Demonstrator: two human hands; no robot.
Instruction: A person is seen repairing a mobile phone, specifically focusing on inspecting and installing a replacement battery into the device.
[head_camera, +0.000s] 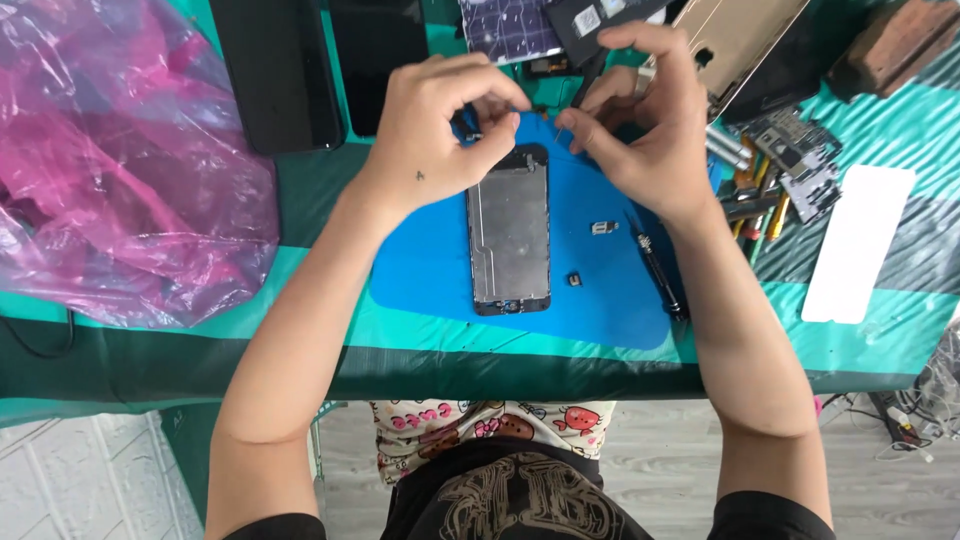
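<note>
A phone screen assembly (509, 232) lies back side up on a blue work mat (425, 270), its metal shield plate showing. My left hand (440, 130) rests at the assembly's top left corner, fingers pinched around a small part there. My right hand (640, 110) hovers at the top right and grips a thin black tool (588, 82) whose tip points down toward the assembly's upper edge. Two tiny loose parts, a silver part (604, 228) and a dark part (575, 280), sit on the mat to the right. A black screwdriver (658, 270) lies beside them.
A pink plastic bag (120, 160) fills the left side. Two dark phones (280, 70) lie at the back left. A gold phone housing (745, 45), circuit boards (800, 165), several tools and a white strip (860, 245) crowd the right. The table's front edge (500, 375) is near my body.
</note>
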